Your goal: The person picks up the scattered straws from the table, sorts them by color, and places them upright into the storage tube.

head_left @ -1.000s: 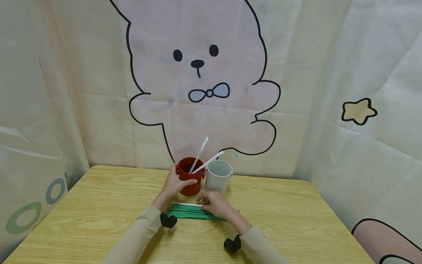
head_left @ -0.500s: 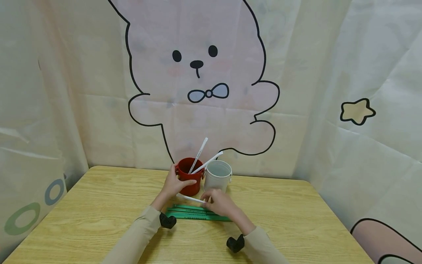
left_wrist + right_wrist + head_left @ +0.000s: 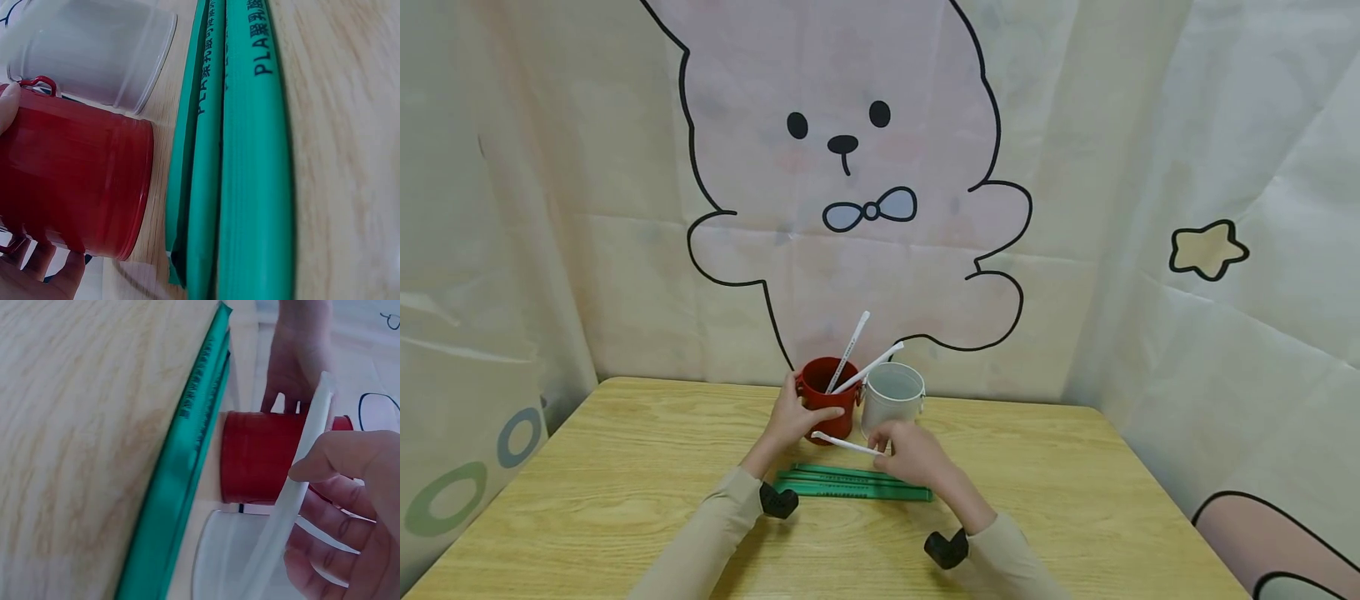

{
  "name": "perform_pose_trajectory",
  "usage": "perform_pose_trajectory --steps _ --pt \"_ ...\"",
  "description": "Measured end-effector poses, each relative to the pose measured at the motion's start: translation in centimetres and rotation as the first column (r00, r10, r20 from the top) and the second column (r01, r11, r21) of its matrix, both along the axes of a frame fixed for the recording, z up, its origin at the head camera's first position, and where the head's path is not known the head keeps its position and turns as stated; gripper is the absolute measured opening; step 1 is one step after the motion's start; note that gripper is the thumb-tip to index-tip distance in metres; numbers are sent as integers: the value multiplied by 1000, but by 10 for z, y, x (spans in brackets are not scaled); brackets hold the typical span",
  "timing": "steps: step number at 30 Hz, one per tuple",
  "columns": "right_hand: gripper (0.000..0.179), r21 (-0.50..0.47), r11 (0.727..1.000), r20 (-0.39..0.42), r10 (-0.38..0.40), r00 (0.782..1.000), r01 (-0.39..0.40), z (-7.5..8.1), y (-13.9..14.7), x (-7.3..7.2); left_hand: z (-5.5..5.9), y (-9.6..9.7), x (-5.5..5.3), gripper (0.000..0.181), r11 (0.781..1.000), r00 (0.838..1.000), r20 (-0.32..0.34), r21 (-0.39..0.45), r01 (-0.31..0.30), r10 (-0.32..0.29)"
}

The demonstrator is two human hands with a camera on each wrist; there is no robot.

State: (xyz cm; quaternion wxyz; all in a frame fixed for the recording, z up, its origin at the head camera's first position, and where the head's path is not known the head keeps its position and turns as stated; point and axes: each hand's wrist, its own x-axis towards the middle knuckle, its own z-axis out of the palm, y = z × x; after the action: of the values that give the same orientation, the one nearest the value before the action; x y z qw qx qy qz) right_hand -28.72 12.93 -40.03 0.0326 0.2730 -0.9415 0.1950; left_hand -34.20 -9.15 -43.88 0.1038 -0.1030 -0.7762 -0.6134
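Observation:
My left hand [image 3: 792, 417] grips a small red bucket [image 3: 69, 175], thumb on the near side and fingers round its far left side. Two white wrapped straws [image 3: 871, 367] lean in that bucket. Between thumb and fingers, my right hand [image 3: 916, 454] pinches another white wrapped straw [image 3: 294, 487], raised in front of the buckets with its free end pointing left. Just right of the red bucket stands a white bucket [image 3: 891, 408], partly behind my right hand. Several green wrapped straws [image 3: 253, 187] printed "PLA" lie side by side on the table, below both hands.
The wooden table [image 3: 1060, 500] reaches back to a hanging cloth backdrop [image 3: 640, 317] with a cartoon bear, close behind the buckets. Each wrist carries a black device, such as the right one [image 3: 946, 548].
My right hand has lifted the white straw off the green straws and brought it up toward the buckets, its left end tipping upward. The left hand keeps its grip on the red bucket.

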Motion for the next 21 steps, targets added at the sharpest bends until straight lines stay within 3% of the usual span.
perform_pose_trajectory --steps 12,21 --pt "10 -122 992 -133 -5 991 -11 27 -8 2 -2 -1 -3 90 1000 1000 -2 3 18 -18" --pt "9 -289 955 -310 -26 951 -68 45 -17 -1 -1 0 -1 89 1000 1000 -6 -6 10 -10"
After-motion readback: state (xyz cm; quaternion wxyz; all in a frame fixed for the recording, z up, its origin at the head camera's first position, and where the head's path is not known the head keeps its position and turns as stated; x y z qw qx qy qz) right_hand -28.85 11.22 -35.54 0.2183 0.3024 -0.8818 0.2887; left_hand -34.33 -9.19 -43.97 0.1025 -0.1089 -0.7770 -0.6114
